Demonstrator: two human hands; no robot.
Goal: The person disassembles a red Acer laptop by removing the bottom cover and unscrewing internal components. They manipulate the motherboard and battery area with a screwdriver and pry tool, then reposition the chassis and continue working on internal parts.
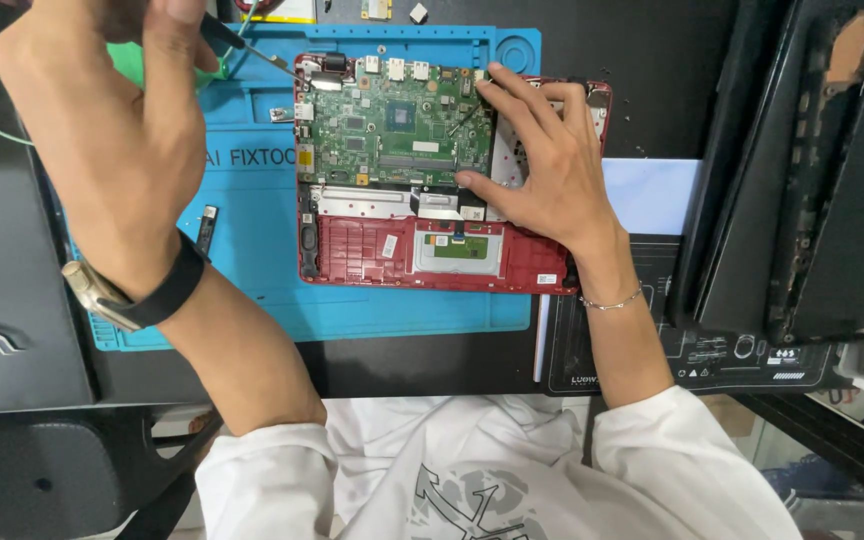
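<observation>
Hands are working over an opened red laptop [432, 255] that is lying on a blue mat [252, 270] on the dark desk [432, 360], seen from the head camera. The left hand [102, 130], wearing a wristwatch [127, 290], is hovering up and to the left of the laptop, its fingers closed around a screwdriver [252, 45]. The screwdriver's thin tip is pointing down toward the top left corner of the green circuit board [397, 125], close to that corner; whether it is touching cannot be told. The right hand [542, 170], with a thin bracelet [612, 300] at the wrist, is resting spread and flat on the right part of the laptop, holding nothing. Its fingertips are touching the right edge of the circuit board and its thumb is pressing near the board's lower edge. A grey touchpad panel [457, 250] is sitting below and to the left of the right hand. Another dark laptop shell [832, 180] is lying well to the right of the right hand, and a black mat [692, 350] is lying under the right forearm.
</observation>
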